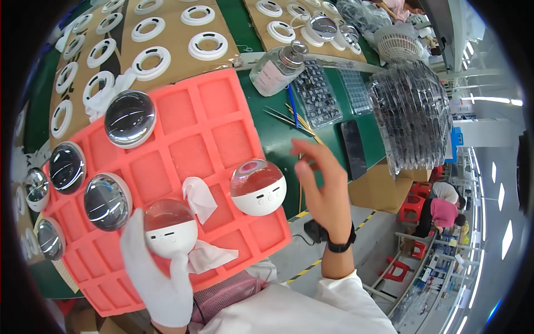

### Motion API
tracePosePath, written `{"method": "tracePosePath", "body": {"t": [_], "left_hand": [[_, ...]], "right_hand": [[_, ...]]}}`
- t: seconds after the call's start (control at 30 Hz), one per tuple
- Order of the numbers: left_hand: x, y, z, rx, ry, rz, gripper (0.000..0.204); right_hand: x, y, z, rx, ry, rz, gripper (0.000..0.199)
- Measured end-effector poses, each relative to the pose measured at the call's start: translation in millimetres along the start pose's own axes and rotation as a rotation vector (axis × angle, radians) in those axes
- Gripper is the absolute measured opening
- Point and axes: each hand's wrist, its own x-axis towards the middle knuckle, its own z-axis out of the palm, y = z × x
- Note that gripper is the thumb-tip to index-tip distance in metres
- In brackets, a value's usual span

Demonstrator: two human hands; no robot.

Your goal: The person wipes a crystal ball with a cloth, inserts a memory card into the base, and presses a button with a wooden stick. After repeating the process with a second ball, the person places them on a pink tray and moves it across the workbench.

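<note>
My left hand (158, 273), in a white glove, is closed round a white round device with a clear dome (171, 236), upright over the red foam tray (249, 131). My bare right hand (325, 189) hovers with its fingers apart and nothing visible in them. To its left, a second white device with a clear dome (259, 196) rests on the tray. White wipes (199, 199) lie crumpled between the two devices. Several clear-domed units (130, 119) sit along the tray's left side. Tweezers (288, 121) lie on the green table just beyond my right hand.
A glass pump bottle (273, 73) stands behind the tray beside a tray of small black parts (316, 93). Right of these are a dark phone-like slab (353, 149) and stacked clear plastic trays (411, 114). White rings (147, 62) cover cardboard at the back. People work far right.
</note>
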Motion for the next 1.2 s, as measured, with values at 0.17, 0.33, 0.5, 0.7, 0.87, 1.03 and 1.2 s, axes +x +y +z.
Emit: {"method": "tracePosePath", "body": {"t": [0.17,0.33,0.5,0.7,0.87,1.03,1.2], "left_hand": [[10.9,4.0,2.4,0.043,0.021,-0.072,0.07],[19.0,4.3,-1.8,-0.019,-0.024,0.001,0.068],[9.2,-6.5,-3.2,-0.226,-0.077,0.025,0.07],[25.7,-6.6,-27.9,-0.257,-0.324,0.003,0.071],[16.5,-15.7,-14.2,-0.416,-0.219,-0.054,0.071],[13.7,-18.2,-6.9,-0.348,-0.105,0.075,0.075],[10.7,-31.9,5.8,-0.125,0.024,0.373,0.076]], "right_hand": [[-14.5,-21.9,16.3,0.151,-0.204,0.066,0.047],[-29.8,-22.8,23.2,0.07,-0.091,-0.007,0.056],[-48.3,-7.7,24.6,0.117,-0.148,-0.05,0.083],[-50.0,-1.8,30.1,0.226,-0.146,-0.094,0.091],[-45.3,-2.7,37.1,0.247,-0.124,-0.22,0.087],[-32.5,2.7,51.0,0.33,-0.048,-0.25,0.087],[-29.3,17.7,48.8,0.41,-0.121,-0.308,0.091]]}}
